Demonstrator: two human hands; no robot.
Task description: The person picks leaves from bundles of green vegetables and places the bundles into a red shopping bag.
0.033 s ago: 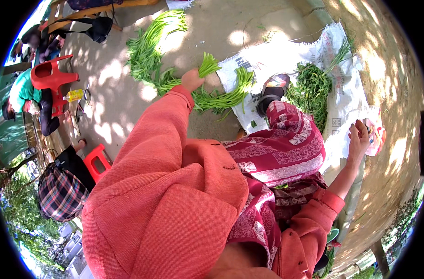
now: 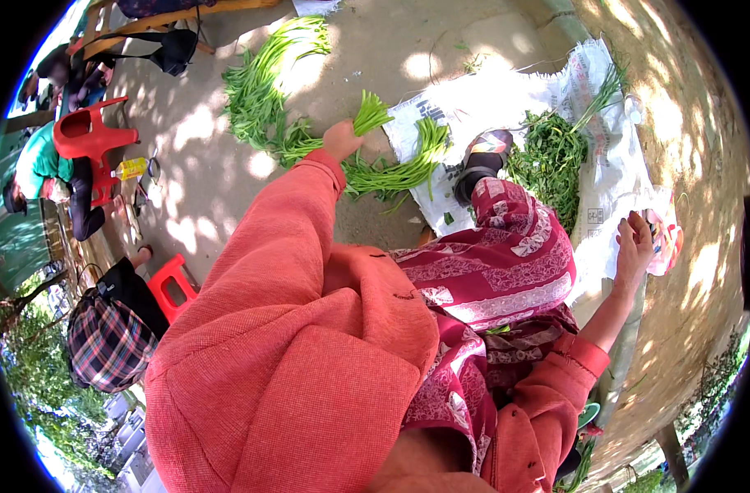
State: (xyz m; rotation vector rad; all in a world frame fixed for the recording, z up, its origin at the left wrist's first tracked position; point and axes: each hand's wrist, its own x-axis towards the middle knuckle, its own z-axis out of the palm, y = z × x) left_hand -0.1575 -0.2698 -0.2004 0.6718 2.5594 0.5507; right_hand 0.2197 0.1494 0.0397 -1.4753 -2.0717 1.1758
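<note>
My left hand (image 2: 342,140) is closed around a bunch of green leafy-vegetable stems (image 2: 373,113), their cut ends pointing up and right. Below it, more green stems (image 2: 403,170) lie in a curved row across the ground and the sack edge. A larger spread of long stems with leaves (image 2: 268,78) curves away at the far left. My right hand (image 2: 634,246) is over the right edge of a white woven sack (image 2: 609,177), fingers apart and partly bent, nothing visible in them. Beside it sits a pinkish-red bag or wrapper (image 2: 669,246), partly hidden.
A heap of loose green leaves (image 2: 551,164) lies on the sack by my sandalled foot (image 2: 483,164). At left are a red plastic stool (image 2: 173,287), a red chair (image 2: 95,131), a yellow-labelled bottle (image 2: 130,169), a plaid bag (image 2: 112,341) and a seated person in green (image 2: 42,164).
</note>
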